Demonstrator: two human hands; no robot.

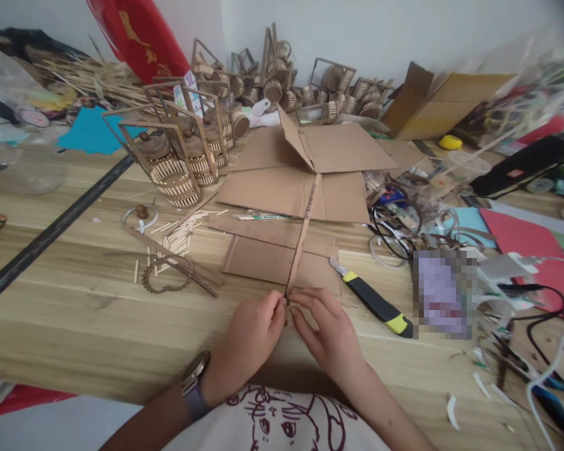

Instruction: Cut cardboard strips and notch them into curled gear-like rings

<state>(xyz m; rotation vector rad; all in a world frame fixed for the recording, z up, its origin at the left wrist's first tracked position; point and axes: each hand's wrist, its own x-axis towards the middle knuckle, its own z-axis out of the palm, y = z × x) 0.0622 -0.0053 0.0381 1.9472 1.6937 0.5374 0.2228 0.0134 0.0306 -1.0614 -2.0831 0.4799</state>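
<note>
My left hand [256, 329], with a watch on its wrist, pinches the near end of a narrow brown cardboard strip [304, 228] between closed thumb and fingers. My right hand [328, 329] meets it there, its fingertips closed on the same end; fingers hide the exact grip. The strip slopes up and away, over flat cardboard pieces [263, 260]. Right of it lies a black and yellow utility knife [373, 300], blade showing. To the left are a curled notched strip [167, 285] and several short pale sticks [181, 235].
Several small slatted baskets with tall handles [173, 181] stand at the back left, more against the wall. Larger cardboard sheets [343, 147] lie beyond my hands. A long black bar [61, 225] crosses the table's left side. Cables [385, 235] and scraps clutter the right, beside an open box [444, 103].
</note>
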